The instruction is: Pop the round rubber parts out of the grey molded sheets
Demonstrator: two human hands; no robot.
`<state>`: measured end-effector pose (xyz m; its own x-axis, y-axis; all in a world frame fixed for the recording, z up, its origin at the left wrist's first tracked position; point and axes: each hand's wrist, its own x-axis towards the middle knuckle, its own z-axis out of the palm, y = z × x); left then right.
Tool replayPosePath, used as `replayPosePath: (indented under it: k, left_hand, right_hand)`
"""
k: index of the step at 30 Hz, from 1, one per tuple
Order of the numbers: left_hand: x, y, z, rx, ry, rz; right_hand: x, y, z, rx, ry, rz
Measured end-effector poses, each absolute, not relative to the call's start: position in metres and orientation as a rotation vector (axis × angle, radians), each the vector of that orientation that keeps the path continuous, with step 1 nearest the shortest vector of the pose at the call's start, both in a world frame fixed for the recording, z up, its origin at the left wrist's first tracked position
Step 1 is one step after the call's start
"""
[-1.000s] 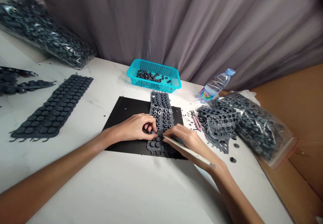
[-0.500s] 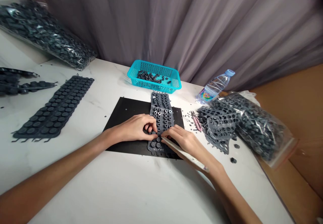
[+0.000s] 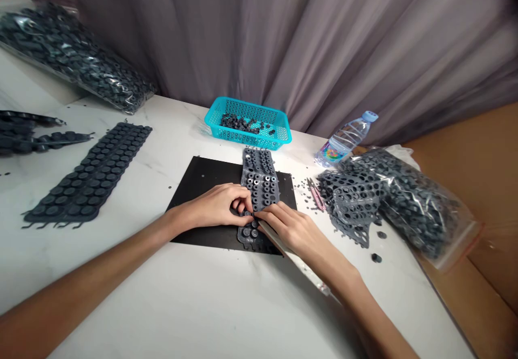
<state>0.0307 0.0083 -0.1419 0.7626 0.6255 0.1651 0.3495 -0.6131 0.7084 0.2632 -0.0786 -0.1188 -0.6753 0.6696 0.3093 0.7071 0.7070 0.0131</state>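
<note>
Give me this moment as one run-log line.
left hand: at dark studded sheet; right hand: holds slim pale tool; under sheet: black mat; beyond: turquoise basket

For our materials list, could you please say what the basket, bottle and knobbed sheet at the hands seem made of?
Basket: likely plastic, satiny, with perforated walls.
Bottle: probably plastic, glossy, transparent with bright highlights.
Knobbed sheet: perhaps rubber or plastic, satin, its raised rings catching light.

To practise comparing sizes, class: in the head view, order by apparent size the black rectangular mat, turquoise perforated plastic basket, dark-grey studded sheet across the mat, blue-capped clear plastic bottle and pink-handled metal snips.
1. Black mat
2. Turquoise basket and dark-grey sheet: too alike to rank
3. Clear bottle
4. Pink-handled snips
</note>
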Motion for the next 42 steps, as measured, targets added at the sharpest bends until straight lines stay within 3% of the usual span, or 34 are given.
replayPosePath:
  k: [13, 18, 22, 29, 42]
  left_hand:
    - [0.031, 0.008, -0.142, 2.291, 0.722, 0.528]
    - [0.032, 0.007, -0.139, 2.340, 0.724, 0.512]
    - [0.033, 0.005, -0.136, 2.364, 0.740, 0.497]
    - [0.032, 0.004, -0.135, 2.327, 0.746, 0.472]
    - [0.032, 0.006, -0.138, 2.313, 0.736, 0.486]
  right_hand:
    - [0.259, -0.081, -0.119, -1.076, -2.658, -0.275]
    - [0.256, -0.083, -0.121, -1.295, -2.557, -0.258]
    - [0.269, -0.079, -0.115, -1.582, -2.270, -0.095]
    - [0.278, -0.080, -0.094, -1.301, -2.382, 0.522]
    - [0.269, -0.081, -0.103, -1.294, -2.496, 0.268]
